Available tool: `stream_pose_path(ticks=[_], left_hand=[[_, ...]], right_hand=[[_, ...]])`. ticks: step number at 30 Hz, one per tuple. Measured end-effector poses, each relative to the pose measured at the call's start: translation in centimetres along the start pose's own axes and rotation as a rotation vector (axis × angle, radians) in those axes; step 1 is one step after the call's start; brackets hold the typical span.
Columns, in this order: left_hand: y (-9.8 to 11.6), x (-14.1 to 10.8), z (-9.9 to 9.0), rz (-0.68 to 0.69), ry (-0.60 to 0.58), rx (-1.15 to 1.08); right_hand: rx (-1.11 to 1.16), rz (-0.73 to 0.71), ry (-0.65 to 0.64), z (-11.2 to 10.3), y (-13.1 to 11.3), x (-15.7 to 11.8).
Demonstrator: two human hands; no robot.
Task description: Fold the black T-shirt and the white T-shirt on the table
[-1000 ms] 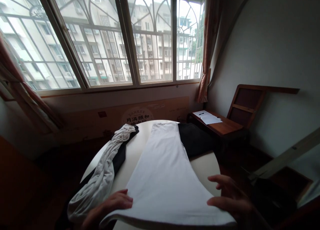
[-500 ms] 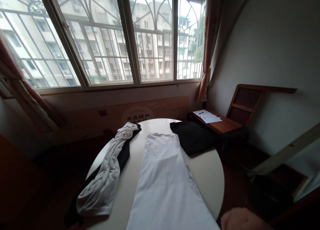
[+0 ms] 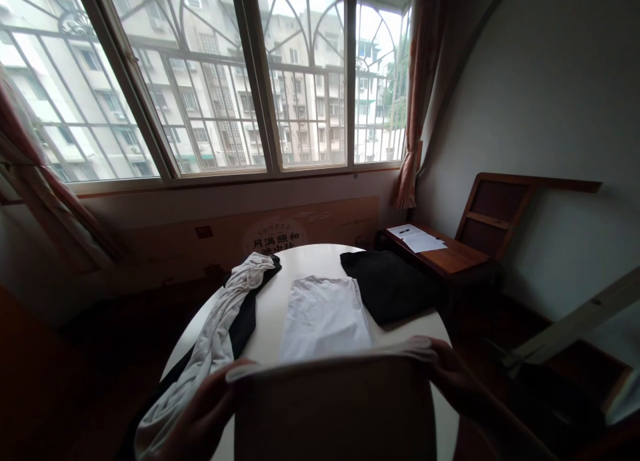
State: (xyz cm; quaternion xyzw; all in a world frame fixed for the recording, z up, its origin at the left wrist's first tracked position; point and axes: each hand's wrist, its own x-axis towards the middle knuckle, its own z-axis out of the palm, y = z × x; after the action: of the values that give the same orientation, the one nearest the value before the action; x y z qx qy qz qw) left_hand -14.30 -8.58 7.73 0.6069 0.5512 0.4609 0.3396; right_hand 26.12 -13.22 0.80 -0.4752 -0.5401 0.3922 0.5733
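A white garment [image 3: 327, 317] lies lengthwise on the round white table [image 3: 300, 257], its near part lifted off the top. My left hand [image 3: 213, 401] is closed on the lifted edge at its left corner. The right corner of that edge is gripped by my right hand [image 3: 447, 367], so the cloth is stretched between both hands. Below the edge the raised cloth looks dark and shadowed. A crumpled grey-white garment [image 3: 215, 344] lies over black cloth [image 3: 245, 321] at the left, close to my left hand.
Folded black cloth [image 3: 390, 284] lies at the table's right back. Beyond it a wooden chair [image 3: 463, 254] bears papers [image 3: 415, 239]. A printed cardboard panel [image 3: 225, 237] stands under the barred window, with curtains [image 3: 411, 114] at its sides.
Both hands have come up over the near part of the table and taken hold of the white garment's near end, lifting it. Earlier it lay flat and only one hand showed, at lower right.
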Motion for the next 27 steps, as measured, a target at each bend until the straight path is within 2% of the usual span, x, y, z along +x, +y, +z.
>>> stream_pose_path(ticks=[3,5,9,13,16,20,23,27], left_hand=[[0.9,6.1,2.4,-0.021,-0.140,-0.091],[0.7,10.2,4.3,-0.026,-0.214,-0.162],[-1.4,17.5,8.0,-0.140,-0.297,-0.226],[-3.5,22.9,11.0,-0.238,-0.309,-0.210],[-4.5,25.6,12.8,-0.267,-0.293,-0.171],[-5.9,27.7,14.5,-0.288,-0.267,-0.089],[-7.2,28.3,15.3,-0.267,-0.240,-0.013],[-8.8,28.4,15.5,-0.196,-0.188,0.101]], right_hand=[[0.111,0.073,-0.061,0.9,0.8,6.2],[0.174,0.130,-0.075,1.5,1.6,10.0],[0.193,0.268,0.015,2.5,3.7,16.4],[0.139,0.325,0.102,3.3,6.4,21.6],[0.097,0.361,0.124,4.0,8.4,24.2],[0.039,0.385,0.131,4.6,10.4,25.7],[-0.005,0.354,0.135,4.7,10.8,26.0],[-0.105,0.271,0.145,4.1,10.1,25.5]])
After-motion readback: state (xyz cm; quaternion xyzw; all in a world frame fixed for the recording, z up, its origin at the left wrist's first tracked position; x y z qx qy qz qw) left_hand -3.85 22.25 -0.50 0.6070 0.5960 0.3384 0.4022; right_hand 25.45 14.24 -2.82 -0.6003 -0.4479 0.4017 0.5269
